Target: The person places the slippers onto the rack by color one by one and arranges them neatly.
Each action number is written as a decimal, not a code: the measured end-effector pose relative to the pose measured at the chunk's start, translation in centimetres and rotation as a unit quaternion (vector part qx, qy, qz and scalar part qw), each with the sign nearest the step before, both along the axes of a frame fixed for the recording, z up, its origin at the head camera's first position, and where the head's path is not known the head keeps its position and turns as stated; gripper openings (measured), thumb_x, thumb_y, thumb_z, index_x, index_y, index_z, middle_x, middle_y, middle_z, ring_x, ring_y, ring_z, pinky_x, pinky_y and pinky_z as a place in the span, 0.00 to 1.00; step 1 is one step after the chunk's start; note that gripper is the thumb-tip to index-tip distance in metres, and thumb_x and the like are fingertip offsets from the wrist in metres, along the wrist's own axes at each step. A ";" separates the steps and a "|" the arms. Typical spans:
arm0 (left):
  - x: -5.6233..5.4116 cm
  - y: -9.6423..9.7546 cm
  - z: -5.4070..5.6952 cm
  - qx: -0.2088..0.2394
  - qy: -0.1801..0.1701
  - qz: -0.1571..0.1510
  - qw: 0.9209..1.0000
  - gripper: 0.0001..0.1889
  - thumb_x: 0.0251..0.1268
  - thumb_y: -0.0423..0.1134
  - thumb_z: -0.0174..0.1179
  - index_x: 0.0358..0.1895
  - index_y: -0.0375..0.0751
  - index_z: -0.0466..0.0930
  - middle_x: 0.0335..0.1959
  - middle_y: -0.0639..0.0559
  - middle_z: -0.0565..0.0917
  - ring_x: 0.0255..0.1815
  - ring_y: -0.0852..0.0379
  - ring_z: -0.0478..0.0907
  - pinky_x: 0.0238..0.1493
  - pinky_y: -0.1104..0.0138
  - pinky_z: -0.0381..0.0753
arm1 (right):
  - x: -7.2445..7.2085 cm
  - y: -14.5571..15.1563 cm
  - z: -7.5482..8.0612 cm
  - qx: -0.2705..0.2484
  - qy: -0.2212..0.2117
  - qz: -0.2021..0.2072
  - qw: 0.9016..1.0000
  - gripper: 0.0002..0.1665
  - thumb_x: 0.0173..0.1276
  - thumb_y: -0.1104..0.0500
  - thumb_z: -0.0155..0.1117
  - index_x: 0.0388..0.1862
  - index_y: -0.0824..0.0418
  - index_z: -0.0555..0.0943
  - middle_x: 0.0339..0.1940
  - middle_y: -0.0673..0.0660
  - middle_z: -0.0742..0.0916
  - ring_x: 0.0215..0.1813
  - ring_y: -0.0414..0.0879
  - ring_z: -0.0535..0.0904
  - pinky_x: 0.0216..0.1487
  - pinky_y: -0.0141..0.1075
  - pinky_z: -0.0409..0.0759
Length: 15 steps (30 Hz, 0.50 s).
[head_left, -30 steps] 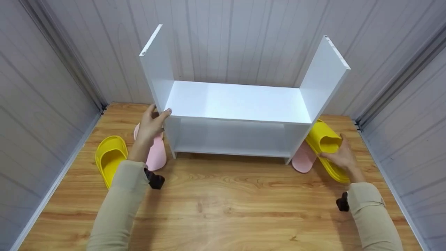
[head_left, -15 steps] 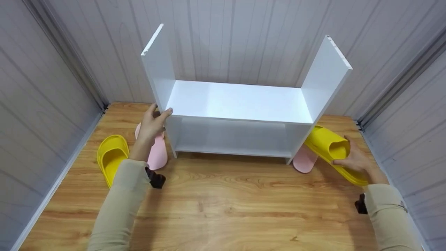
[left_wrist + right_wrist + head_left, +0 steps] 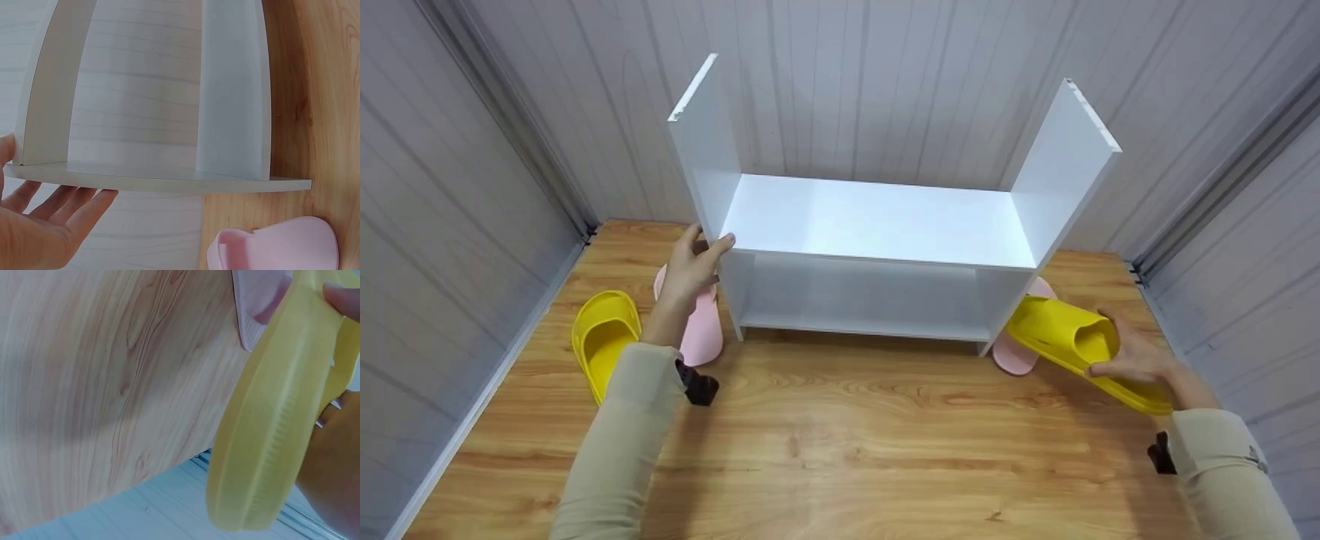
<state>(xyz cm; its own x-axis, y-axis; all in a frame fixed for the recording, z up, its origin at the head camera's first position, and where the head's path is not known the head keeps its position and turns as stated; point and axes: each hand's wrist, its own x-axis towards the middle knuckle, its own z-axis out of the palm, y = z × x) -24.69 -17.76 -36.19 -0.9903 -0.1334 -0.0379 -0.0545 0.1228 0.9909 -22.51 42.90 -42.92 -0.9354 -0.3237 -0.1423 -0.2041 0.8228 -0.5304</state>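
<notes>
A white two-level shelf unit (image 3: pixel 877 219) stands upright, with side panels rising above its upper board. My left hand (image 3: pixel 687 271) grips its left side panel, thumb at the upper board's front corner and fingers along the outer face; the left wrist view shows this panel (image 3: pixel 185 184) between thumb and fingers. On the other side, my right hand (image 3: pixel 1138 358) holds a yellow slipper (image 3: pixel 1050 327) by its foot opening, toe toward the unit. Its thick sole edge (image 3: pixel 264 416) fills much of the right wrist view. Partly behind it lies a pink slipper (image 3: pixel 1014 355).
Left of the unit, another pink slipper (image 3: pixel 703 330) lies on the wood-grain floor (image 3: pixel 840 435), partly hidden by my left hand. A second yellow slipper (image 3: pixel 606 319) lies farther left, overlapped by my sleeve. Pale panel walls (image 3: pixel 885 90) enclose the back and both sides.
My right hand has moved right and toward me with the yellow slipper, which has turned and uncovers more of the pink slipper behind it. My left hand stays on the shelf unit.
</notes>
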 end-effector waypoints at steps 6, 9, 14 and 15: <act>0.0 0.0 0.0 -0.001 0.007 0.001 1.000 0.30 0.61 0.42 0.54 0.64 0.38 0.55 0.58 0.33 0.63 0.56 0.43 0.63 0.48 0.48 0.67 | 0.5 -0.2 0.2 0.011 -0.008 0.021 1.000 0.61 0.45 0.52 0.71 0.65 0.73 0.41 0.58 0.79 0.57 0.52 0.69 0.59 0.47 0.64 0.57; 0.0 0.0 0.0 -0.001 0.008 0.003 1.000 0.30 0.61 0.42 0.54 0.64 0.38 0.56 0.57 0.33 0.64 0.55 0.43 0.63 0.48 0.48 0.68 | 0.8 -0.4 0.3 0.010 -0.013 0.030 0.999 0.61 0.45 0.52 0.71 0.64 0.73 0.41 0.59 0.80 0.56 0.54 0.70 0.58 0.48 0.66 0.56; -0.1 0.1 0.0 0.000 0.006 0.004 1.000 0.30 0.61 0.42 0.54 0.65 0.38 0.55 0.57 0.33 0.63 0.56 0.43 0.63 0.48 0.48 0.68 | 1.2 -0.6 0.4 0.014 -0.015 0.041 0.999 0.60 0.45 0.51 0.70 0.64 0.73 0.43 0.60 0.79 0.55 0.56 0.71 0.55 0.48 0.67 0.53; -0.1 0.1 0.0 0.000 0.005 0.002 1.000 0.31 0.61 0.42 0.54 0.65 0.38 0.55 0.57 0.33 0.63 0.56 0.43 0.63 0.48 0.48 0.68 | 1.4 -0.6 0.4 0.014 -0.014 0.042 0.999 0.60 0.45 0.51 0.71 0.64 0.73 0.43 0.59 0.79 0.56 0.56 0.71 0.55 0.48 0.67 0.54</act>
